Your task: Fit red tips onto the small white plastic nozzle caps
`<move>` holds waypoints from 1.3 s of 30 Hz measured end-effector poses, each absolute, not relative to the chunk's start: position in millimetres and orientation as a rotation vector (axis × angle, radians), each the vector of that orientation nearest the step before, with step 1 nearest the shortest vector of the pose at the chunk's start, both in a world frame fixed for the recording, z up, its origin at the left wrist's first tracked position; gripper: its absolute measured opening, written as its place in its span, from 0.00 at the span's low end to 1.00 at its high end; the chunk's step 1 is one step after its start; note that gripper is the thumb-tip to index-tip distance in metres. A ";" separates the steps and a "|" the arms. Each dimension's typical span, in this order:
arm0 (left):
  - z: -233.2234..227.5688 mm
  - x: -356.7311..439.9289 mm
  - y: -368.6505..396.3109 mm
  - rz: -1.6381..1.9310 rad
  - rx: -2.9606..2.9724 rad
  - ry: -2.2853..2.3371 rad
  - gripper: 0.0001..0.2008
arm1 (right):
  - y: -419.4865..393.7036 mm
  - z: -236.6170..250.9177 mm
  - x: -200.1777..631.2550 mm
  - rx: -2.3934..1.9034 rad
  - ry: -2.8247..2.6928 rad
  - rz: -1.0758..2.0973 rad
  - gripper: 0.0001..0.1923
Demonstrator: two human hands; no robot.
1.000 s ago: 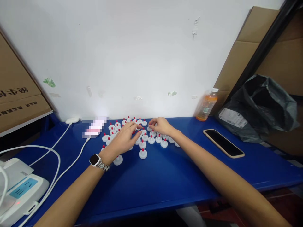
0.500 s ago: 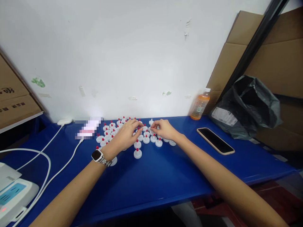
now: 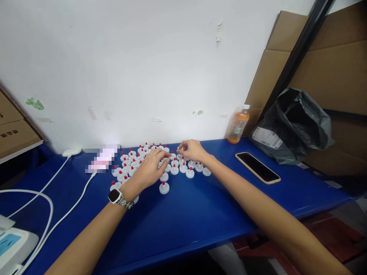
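Many white round nozzle caps with small red tips stand upright in a cluster on the blue table, among them a front cap (image 3: 164, 188). My left hand (image 3: 153, 167) reaches over the cluster's middle, thumb close to curved fingers; anything between them is too small to make out. My right hand (image 3: 193, 150) is at the back right of the cluster, thumb and forefinger pinched beside a white nozzle with no red tip visible. What the pinch holds is hidden. Several caps lie partly behind my left hand and wrist. A flat cap (image 3: 206, 171) without a visible red tip sits at the right.
On the blue table (image 3: 189, 217), a phone (image 3: 258, 167) and an orange drink bottle (image 3: 239, 124) are at the right, beside a grey plastic bag (image 3: 292, 130). White cables (image 3: 76, 204) and a power strip (image 3: 17, 244) are at the left. A wall stands behind.
My right hand has moved slightly back and toward the untipped nozzle. My left hand stays over the caps, its thumb and fingertips a little farther apart. The view has shifted slightly.
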State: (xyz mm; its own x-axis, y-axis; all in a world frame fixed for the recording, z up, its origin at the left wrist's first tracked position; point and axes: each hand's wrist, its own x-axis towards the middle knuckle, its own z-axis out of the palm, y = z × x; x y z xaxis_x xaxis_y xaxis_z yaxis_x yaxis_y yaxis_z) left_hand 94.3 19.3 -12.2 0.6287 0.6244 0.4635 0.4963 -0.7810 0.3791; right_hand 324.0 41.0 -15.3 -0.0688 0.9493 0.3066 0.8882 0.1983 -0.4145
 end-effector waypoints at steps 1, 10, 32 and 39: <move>-12.9 94.7 18.9 0.869 2.639 0.918 0.12 | 41.9 -15.1 322.0 -1.684 -1.996 0.174 0.08; -9.7 81.3 14.3 1.068 2.620 1.038 0.22 | 15.5 12.8 285.0 -1.261 -1.771 0.423 0.10; -19.4 15.1 20.1 0.880 2.601 1.233 0.17 | 59.5 -8.6 204.2 -1.617 -2.506 -0.056 0.06; -18.3 16.1 17.6 0.873 2.559 1.247 0.17 | 52.7 -13.6 215.0 -1.443 -2.331 -0.020 0.05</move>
